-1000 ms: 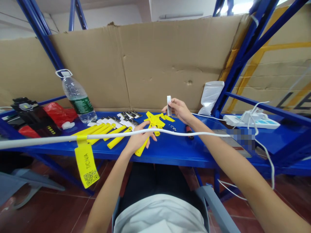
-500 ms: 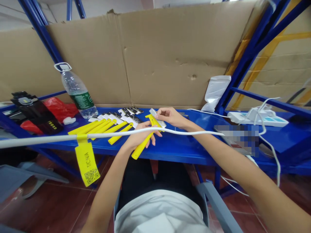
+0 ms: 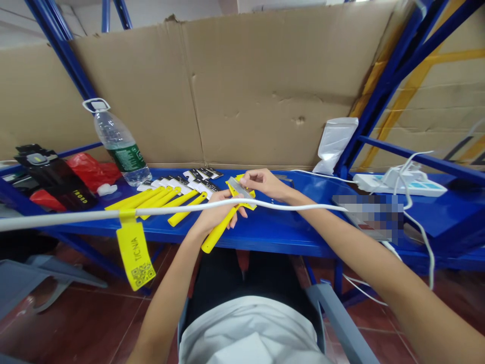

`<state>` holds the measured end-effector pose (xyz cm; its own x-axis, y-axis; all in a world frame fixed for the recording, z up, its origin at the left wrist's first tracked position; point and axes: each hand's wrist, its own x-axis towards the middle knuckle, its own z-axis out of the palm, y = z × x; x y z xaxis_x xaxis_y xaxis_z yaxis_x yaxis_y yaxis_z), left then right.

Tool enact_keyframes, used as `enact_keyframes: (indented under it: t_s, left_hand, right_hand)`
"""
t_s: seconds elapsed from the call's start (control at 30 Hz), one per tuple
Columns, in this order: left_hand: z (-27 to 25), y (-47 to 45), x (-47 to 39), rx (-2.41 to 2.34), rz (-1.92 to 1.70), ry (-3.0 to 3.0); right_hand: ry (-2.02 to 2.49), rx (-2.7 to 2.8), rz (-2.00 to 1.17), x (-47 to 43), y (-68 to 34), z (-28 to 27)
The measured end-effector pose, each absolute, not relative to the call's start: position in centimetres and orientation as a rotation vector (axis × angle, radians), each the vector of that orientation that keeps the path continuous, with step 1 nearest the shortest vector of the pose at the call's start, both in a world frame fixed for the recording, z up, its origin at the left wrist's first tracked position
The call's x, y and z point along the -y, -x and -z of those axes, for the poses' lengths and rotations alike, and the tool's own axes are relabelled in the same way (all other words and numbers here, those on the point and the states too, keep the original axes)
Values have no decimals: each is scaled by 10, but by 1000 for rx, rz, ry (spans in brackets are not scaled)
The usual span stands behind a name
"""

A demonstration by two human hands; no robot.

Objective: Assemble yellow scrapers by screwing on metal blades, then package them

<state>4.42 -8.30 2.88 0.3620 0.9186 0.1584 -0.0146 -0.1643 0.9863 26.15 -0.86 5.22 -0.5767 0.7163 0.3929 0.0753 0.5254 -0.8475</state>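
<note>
Over there I see the left hand (image 3: 215, 215) wrapped round a yellow scraper (image 3: 217, 236); just beyond that grip, the right hand (image 3: 267, 183) pinches a metal blade (image 3: 237, 187) against the scraper's head.

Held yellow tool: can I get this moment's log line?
left hand: holds yellow tool | right hand: touches metal strip | strip: against tool | more yellow handles: on blue table

Tool (image 3: 220, 233) shows solid yellow, its flat plate (image 3: 238, 187) silver-grey; handles (image 3: 177, 218) alongside also yellow, cards (image 3: 185, 185) black and white; table (image 3: 291, 230) blue; cable (image 3: 68, 218) white, its tag (image 3: 131, 247) yellow with black chequered code (image 3: 143, 276); bottle label (image 3: 126, 157) green; bag (image 3: 91, 169) red; cardboard (image 3: 246, 91) tan; floor (image 3: 94, 323) dark red.
</note>
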Motion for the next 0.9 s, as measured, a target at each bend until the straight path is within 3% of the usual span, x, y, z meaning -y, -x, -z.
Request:
enact_keyframes:
  t_s: [0.17, 0.23, 0.53, 0.9]
  left_hand:
    - [-29, -43, 81, -780, -1204, -1477]
    - [-29, -42, 81, -762, -1277, -1469]
    - [-32, -42, 81, -754, -1449, -1420]
    - [-32, -43, 81, -739, -1428, -1419]
  right_hand:
    - [1082, 2100, -391, -24, -286, -47]
    - [1197, 2133, -262, -38, -301, -41]
    - [1539, 2420, -124, -58, -331, -25]
    - [1725, 2308, 15, -73, -335, -20]
